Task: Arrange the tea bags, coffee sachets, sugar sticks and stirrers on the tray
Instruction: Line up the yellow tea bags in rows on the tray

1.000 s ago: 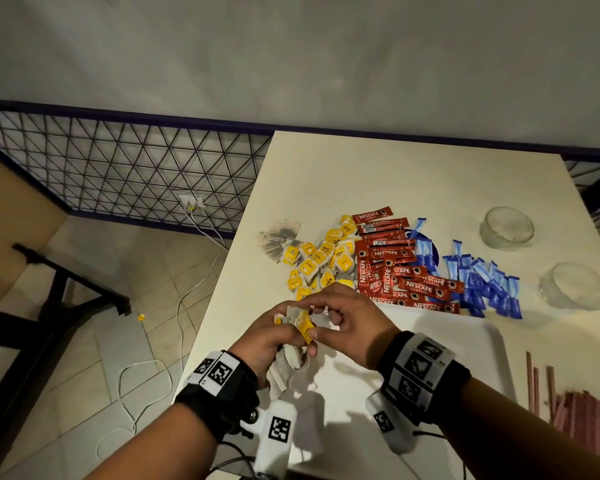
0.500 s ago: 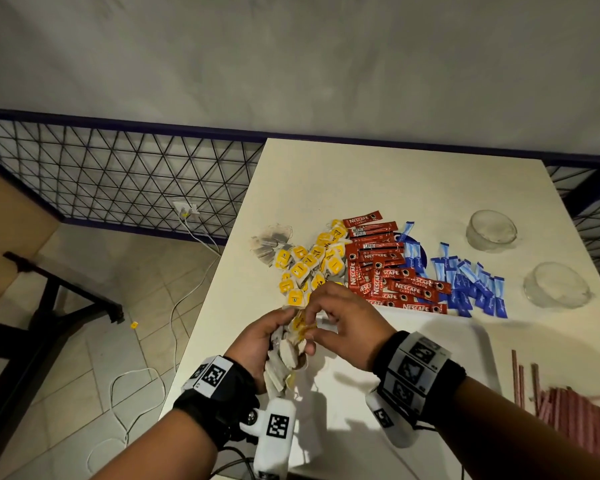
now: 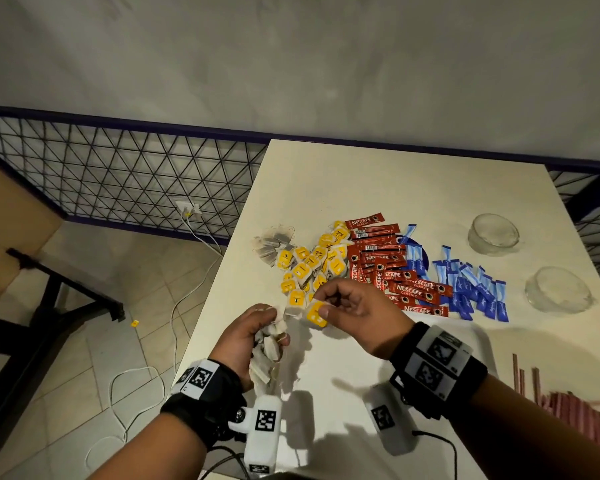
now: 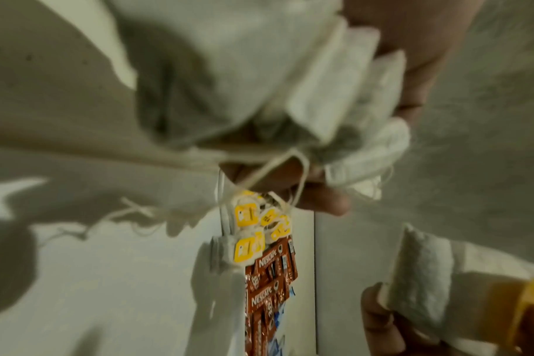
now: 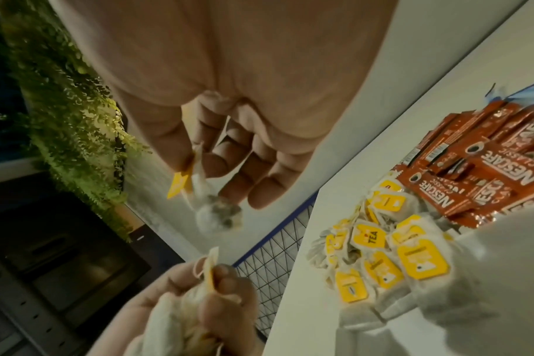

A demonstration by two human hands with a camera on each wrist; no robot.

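Note:
My left hand grips a bunch of white tea bags above the near left part of the white tray; the same bunch fills the left wrist view. My right hand pinches one tea bag with a yellow tag between thumb and forefinger, seen edge-on as the pinched tea bag. Beyond the hands lie a pile of yellow-tagged tea bags, red coffee sachets and blue sugar sticks. Reddish stirrers lie at the right.
Two clear glass bowls stand upside down at the table's right. The table's left edge drops to a tiled floor with white cables. A wire-mesh fence runs behind.
My hands have drawn apart: the right one has pulled a single yellow-tagged tea bag to the right, out of the bunch held by the left. The head view has shifted slightly.

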